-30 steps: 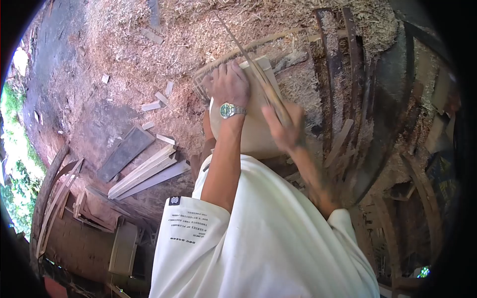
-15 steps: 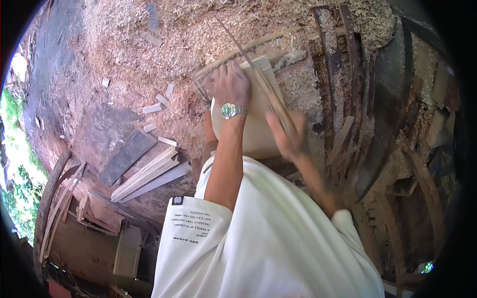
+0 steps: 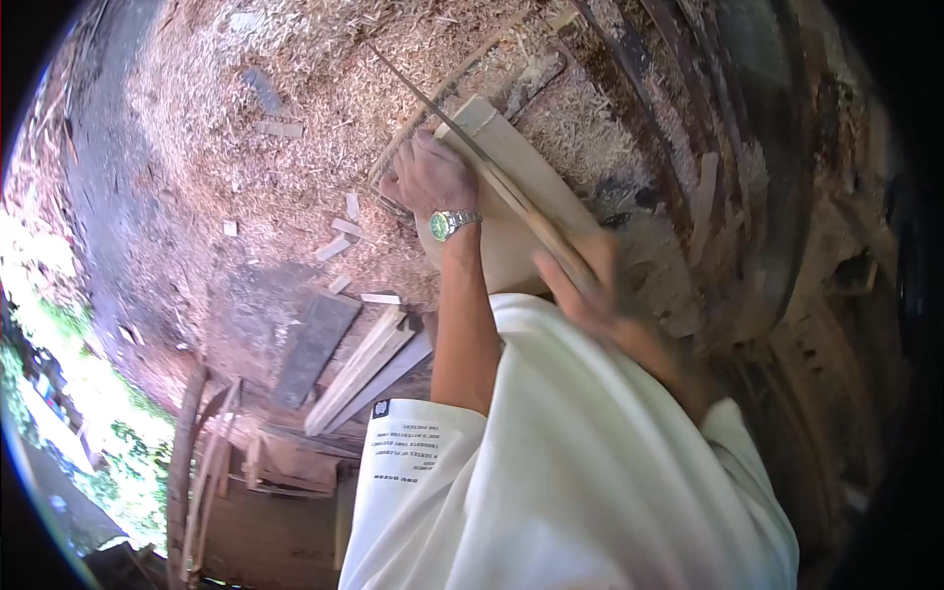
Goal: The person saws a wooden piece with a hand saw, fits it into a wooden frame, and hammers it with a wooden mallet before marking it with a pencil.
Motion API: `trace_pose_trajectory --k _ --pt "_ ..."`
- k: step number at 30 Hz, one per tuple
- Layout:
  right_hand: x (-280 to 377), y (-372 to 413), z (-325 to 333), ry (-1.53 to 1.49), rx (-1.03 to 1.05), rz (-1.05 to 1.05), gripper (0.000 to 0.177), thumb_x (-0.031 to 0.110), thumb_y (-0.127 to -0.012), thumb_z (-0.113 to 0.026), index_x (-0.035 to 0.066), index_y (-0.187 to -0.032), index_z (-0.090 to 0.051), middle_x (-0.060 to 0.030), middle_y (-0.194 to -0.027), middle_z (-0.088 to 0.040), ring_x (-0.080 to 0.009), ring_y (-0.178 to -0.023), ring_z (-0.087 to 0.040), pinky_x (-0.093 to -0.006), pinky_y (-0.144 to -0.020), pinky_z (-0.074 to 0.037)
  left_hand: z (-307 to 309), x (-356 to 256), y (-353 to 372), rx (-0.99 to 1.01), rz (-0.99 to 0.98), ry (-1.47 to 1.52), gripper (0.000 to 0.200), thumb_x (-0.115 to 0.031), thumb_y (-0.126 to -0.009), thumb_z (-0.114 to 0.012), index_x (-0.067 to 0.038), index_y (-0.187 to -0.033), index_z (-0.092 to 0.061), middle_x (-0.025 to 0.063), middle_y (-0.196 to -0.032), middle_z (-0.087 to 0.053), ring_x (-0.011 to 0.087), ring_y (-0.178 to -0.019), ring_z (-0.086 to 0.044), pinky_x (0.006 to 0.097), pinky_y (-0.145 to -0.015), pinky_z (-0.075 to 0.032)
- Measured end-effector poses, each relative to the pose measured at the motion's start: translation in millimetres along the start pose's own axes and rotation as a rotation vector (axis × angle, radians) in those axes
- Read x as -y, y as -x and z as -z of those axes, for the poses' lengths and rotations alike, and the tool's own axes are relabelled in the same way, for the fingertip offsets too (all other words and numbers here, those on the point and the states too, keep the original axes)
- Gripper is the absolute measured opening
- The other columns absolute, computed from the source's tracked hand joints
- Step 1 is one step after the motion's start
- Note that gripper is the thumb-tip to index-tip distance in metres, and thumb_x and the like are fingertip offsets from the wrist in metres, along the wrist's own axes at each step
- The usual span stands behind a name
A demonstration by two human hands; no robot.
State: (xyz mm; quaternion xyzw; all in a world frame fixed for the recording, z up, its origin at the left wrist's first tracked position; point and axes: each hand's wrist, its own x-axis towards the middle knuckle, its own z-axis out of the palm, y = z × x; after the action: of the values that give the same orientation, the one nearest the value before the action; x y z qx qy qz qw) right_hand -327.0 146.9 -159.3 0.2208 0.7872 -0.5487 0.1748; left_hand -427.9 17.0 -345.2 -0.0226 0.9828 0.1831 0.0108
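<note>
My left hand (image 3: pixel 430 177), with a metal watch (image 3: pixel 450 224) at the wrist, grips the edge of a pale wooden board (image 3: pixel 536 162) with curled fingers. My right hand (image 3: pixel 590 285) is slightly blurred and closed round the wooden handle of a handsaw (image 3: pixel 521 208). The saw lies diagonally across the board, just right of my left hand. Its thin blade shows nearly edge-on and reaches past the board's far end. Part of the board is hidden by my left arm and white shirt.
Wood shavings (image 3: pixel 324 98) cover the ground ahead. Small offcuts (image 3: pixel 337 246), a dark flat board (image 3: pixel 317 344) and pale wood strips (image 3: pixel 359 372) lie at left. Long curved dark timbers (image 3: pixel 678 59) stretch along the right. Bright greenery (image 3: pixel 133 462) shows at lower left.
The view has turned, so the surroundings appear rotated and shifted. My right hand and the saw have moved back toward my body along the board. My left hand keeps its grip.
</note>
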Motion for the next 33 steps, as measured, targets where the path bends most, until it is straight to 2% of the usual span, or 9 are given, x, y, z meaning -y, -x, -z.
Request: trace_pose_trajectory --k 7,9,13,16,18,21,25,28,33 --pt "-34 -10 -7 0.009 -0.124 0.313 0.034 0.003 -0.089 -0.059 -0.007 -0.12 -0.067 -0.0234 -0.084 -0.069 -0.0297 -0.064 -0.066 -0.0413 -0.059 -0.051 -5 9 6 0.086 -0.069 -0.096 0.036 -0.03 -0.107 -0.04 -0.01 -0.113 -0.07 0.006 -0.104 -0.073 0.0236 -0.1 -0.066 0.0421 -0.092 -0.037" --pt "-46 -85 -39 0.013 0.03 0.066 0.02 0.018 -0.089 -0.065 -0.001 -0.093 -0.069 -0.0235 -0.074 -0.065 -0.0349 -0.063 -0.066 -0.0424 -0.056 -0.049 -23 36 15 0.009 -0.198 -0.088 0.032 -0.03 -0.105 -0.044 -0.01 -0.113 -0.068 0.0055 -0.102 -0.071 0.0226 -0.101 -0.065 0.0418 -0.091 -0.038" --pt "-45 -50 -30 -0.037 -0.082 0.15 0.018 0.017 -0.087 -0.066 -0.001 -0.083 -0.064 -0.0226 -0.07 -0.061 -0.0373 -0.062 -0.067 -0.0431 -0.055 -0.048 -14 23 8 0.06 -0.148 -0.015 0.032 -0.028 -0.1 -0.046 -0.01 -0.102 -0.072 0.0087 -0.101 -0.074 0.0251 -0.103 -0.066 0.0415 -0.091 -0.035" --pt "-16 67 32 -0.047 -0.02 0.141 0.039 0.004 -0.087 -0.058 -0.006 -0.123 -0.068 -0.0207 -0.071 -0.061 -0.0328 -0.058 -0.063 -0.0421 -0.054 -0.047 8 -12 1 0.133 0.061 -0.006 0.038 -0.028 -0.102 -0.041 -0.01 -0.099 -0.074 0.0096 -0.1 -0.075 0.0267 -0.104 -0.066 0.0426 -0.093 -0.035" --pt "-19 75 33 -0.059 -0.11 0.201 0.039 0.003 -0.087 -0.058 -0.006 -0.123 -0.068 -0.0206 -0.071 -0.061 -0.0326 -0.058 -0.062 -0.042 -0.053 -0.047 8 -12 1 0.117 0.089 0.004 0.044 -0.028 -0.105 -0.036 -0.009 -0.096 -0.074 0.0108 -0.098 -0.074 0.029 -0.101 -0.065 0.0436 -0.095 -0.035" --pt "-43 15 16 -0.06 0.072 0.143 0.033 0.005 -0.087 -0.057 -0.005 -0.116 -0.07 -0.0225 -0.074 -0.063 -0.0345 -0.06 -0.064 -0.0415 -0.053 -0.048 -17 10 5 0.096 0.011 0.117 0.041 -0.029 -0.105 -0.039 -0.009 -0.094 -0.073 0.0105 -0.093 -0.073 0.0302 -0.096 -0.065 0.0439 -0.092 -0.035" --pt "-50 -106 -56 -0.038 -0.121 0.118 0.023 0.023 -0.084 -0.066 0.0 -0.084 -0.068 -0.0265 -0.075 -0.065 -0.0425 -0.066 -0.066 -0.0444 -0.058 -0.05 11 0 3 0.109 -0.13 0.162 0.039 -0.031 -0.105 -0.042 -0.009 -0.09 -0.07 0.0097 -0.087 -0.07 0.031 -0.092 -0.064 0.0445 -0.089 -0.034" --pt "-41 -70 -25 -0.059 -0.054 0.099 0.02 0.02 -0.084 -0.065 0.0 -0.089 -0.069 -0.025 -0.072 -0.064 -0.0403 -0.063 -0.066 -0.0444 -0.058 -0.049 -43 50 12 0.143 -0.057 0.094 0.043 -0.032 -0.106 -0.04 -0.008 -0.093 -0.073 0.0124 -0.094 -0.072 0.0321 -0.096 -0.066 0.0489 -0.093 -0.035" --pt "-18 71 38 -0.021 -0.035 0.176 0.031 0.004 -0.085 -0.061 -0.004 -0.115 -0.069 -0.0181 -0.066 -0.056 -0.0324 -0.056 -0.06 -0.0431 -0.054 -0.046 7 -14 1 0.127 0.133 0.068 0.049 -0.032 -0.108 -0.036 -0.008 -0.097 -0.077 0.0148 -0.104 -0.074 0.0324 -0.102 -0.067 0.0496 -0.1 -0.035"
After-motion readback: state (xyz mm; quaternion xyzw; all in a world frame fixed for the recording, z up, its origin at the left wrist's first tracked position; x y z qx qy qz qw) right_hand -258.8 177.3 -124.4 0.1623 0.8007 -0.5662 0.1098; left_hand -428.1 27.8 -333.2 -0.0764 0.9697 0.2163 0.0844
